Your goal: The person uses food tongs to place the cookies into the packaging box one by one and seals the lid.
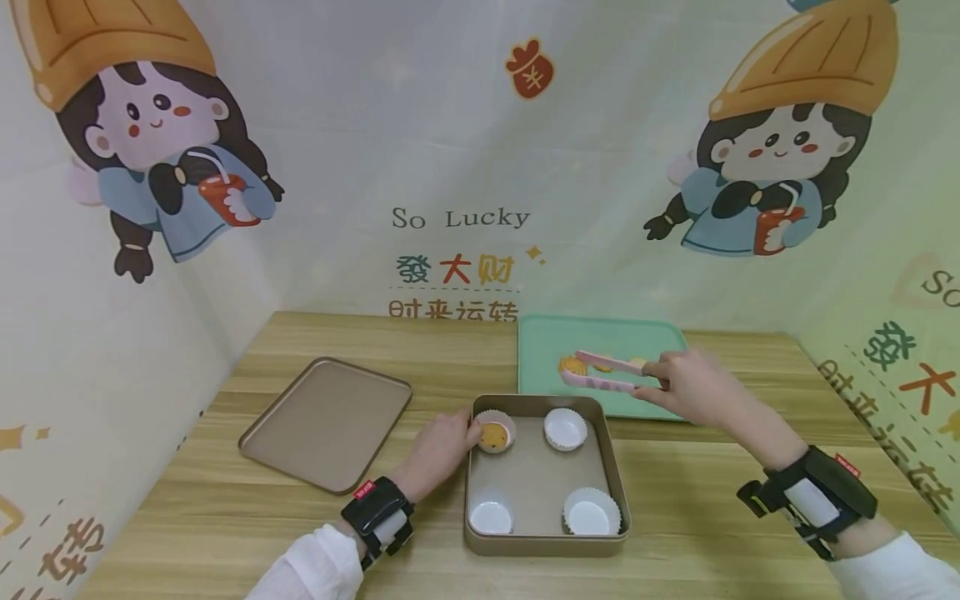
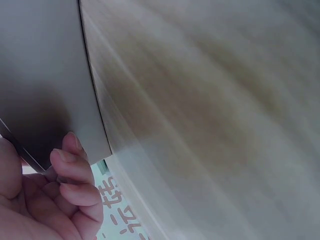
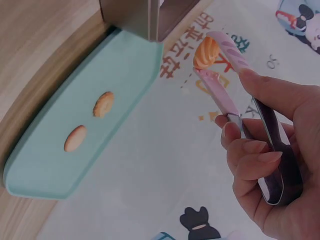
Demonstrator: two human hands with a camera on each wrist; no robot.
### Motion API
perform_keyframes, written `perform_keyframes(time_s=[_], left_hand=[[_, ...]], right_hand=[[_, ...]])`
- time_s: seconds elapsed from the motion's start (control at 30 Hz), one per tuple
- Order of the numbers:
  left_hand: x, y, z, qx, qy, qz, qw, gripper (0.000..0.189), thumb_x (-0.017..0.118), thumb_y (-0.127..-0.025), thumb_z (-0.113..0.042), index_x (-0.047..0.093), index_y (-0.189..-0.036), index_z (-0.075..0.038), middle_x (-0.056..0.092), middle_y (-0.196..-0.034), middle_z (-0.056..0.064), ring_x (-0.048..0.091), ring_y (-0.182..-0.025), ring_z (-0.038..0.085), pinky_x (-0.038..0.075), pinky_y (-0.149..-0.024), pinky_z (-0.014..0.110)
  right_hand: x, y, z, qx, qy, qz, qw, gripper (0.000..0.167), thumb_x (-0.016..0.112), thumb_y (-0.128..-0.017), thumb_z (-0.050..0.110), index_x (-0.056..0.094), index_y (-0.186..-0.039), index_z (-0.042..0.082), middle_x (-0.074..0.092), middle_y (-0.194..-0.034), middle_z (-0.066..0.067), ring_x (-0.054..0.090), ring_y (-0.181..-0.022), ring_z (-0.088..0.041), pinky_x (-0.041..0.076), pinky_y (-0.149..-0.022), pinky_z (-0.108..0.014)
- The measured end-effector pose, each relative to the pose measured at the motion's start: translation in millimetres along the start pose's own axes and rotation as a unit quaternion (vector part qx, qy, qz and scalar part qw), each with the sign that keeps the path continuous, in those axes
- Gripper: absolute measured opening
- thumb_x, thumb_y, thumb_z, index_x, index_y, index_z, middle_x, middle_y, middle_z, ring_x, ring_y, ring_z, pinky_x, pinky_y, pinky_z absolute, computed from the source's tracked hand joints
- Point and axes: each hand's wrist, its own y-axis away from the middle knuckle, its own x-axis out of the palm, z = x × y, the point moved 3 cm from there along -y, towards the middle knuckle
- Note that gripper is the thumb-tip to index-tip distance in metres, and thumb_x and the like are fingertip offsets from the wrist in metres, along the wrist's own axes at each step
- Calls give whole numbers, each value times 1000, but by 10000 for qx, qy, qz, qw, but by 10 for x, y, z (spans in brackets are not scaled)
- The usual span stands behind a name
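My right hand [image 1: 693,387] grips a pair of pink-tipped metal tongs [image 3: 227,100]. Between the tong tips is a small orange, ridged pastry [image 3: 206,52], held above the mint-green tray [image 1: 543,333]. My left hand [image 1: 442,446] holds the upper left wall of a square brown baking tin [image 1: 546,546], thumb at the rim and fingers against the outer side [image 2: 50,125]. Inside the tin are white paper cups, one near each corner. The back left cup [image 1: 507,419] holds a round golden cookie [image 1: 493,436]; the back right cup [image 1: 566,429] and both front cups have nothing in them.
On the green tray lie two more small pastries, an oval bun [image 3: 75,138] and a crinkled piece [image 3: 103,104]. A flat brown lid-like tray [image 1: 326,425] lies to the left on the wooden table [image 1: 247,533]. A printed cloth [image 1: 450,150] hangs behind the table and along its sides.
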Motion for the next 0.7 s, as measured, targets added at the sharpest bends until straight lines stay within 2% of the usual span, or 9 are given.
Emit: perform_keyframes(time_s=[0.2, 0.33, 0.47, 0.7], left_hand=[[5, -4, 2, 8, 6, -1, 10000, 25, 47, -90, -13, 42, -66, -8, 32, -54, -2, 35, -46, 12, 27, -39, 25], [-1, -11, -4, 38, -15, -29, 10000, 25, 47, -89, -13, 42, -65, -8, 31, -53, -2, 35, -47, 12, 27, -39, 25], [-3, -17, -5, 39, -29, -44, 10000, 26, 47, -89, -13, 41, -65, -9, 31, -53, -2, 36, -47, 12, 27, -40, 25], [12, -20, 10, 51, 56, -26, 10000, 25, 47, -90, -13, 42, -66, -8, 31, -54, -2, 35, -47, 11, 27, -40, 25]], right_hand=[[13, 212, 124, -65, 190, -26, 9998, 30, 72, -76, 23, 67, -92, -2, 45, -64, 5, 37, -48, -5, 32, -42, -23], [76, 292, 175, -267, 274, 24, 9993, 23, 72, -75, 24, 66, -84, 4, 43, -63, 7, 37, -48, -3, 32, -41, -22], [157, 308, 219, -518, 413, 10, 9978, 20, 73, -74, 24, 63, -78, 7, 42, -62, 7, 38, -49, -4, 34, -42, -22], [282, 252, 257, -475, 578, 201, 9970, 22, 75, -72, 24, 63, -76, 6, 40, -61, 7, 39, -49, -5, 33, -42, -22]])
